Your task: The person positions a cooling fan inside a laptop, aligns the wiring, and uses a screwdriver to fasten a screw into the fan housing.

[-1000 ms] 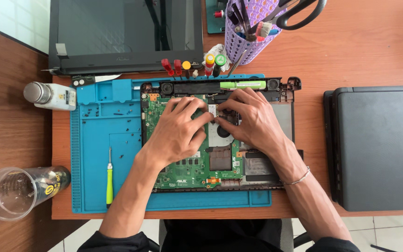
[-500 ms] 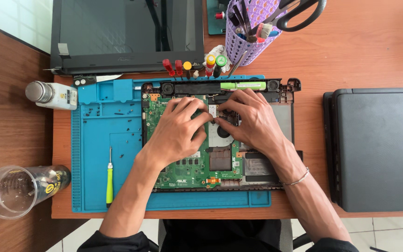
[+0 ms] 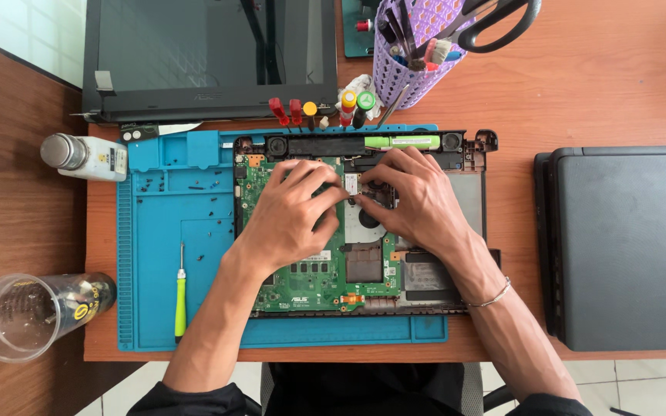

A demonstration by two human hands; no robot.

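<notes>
I see an opened laptop base (image 3: 364,223) lying flat on the blue work mat (image 3: 163,254), in the middle of the desk right in front of me. It looks like a dark plastic shell with a green circuit board (image 3: 302,285) filling its left half, a round fan (image 3: 364,219) near the centre, and grey metal plates on the right. A green strip (image 3: 402,142) runs along the top edge, the edge farthest from me. The base's long axis runs left to right across the mat, and that far hinge edge points toward the detached screen panel (image 3: 210,58) lying above it.

My left hand (image 3: 290,212) rests on the upper part of the board, fingers bent, tips pressed down near the fan. My right hand (image 3: 418,200) is beside it, fingers curled, tips meeting the left ones over the fan area. I cannot tell whether either hand is pinching some small part there; the fingers hide it.

A green screwdriver (image 3: 181,296) lies on the mat's left side, pointing away from me. A closed dark laptop (image 3: 626,246) sits well apart to the right.
</notes>
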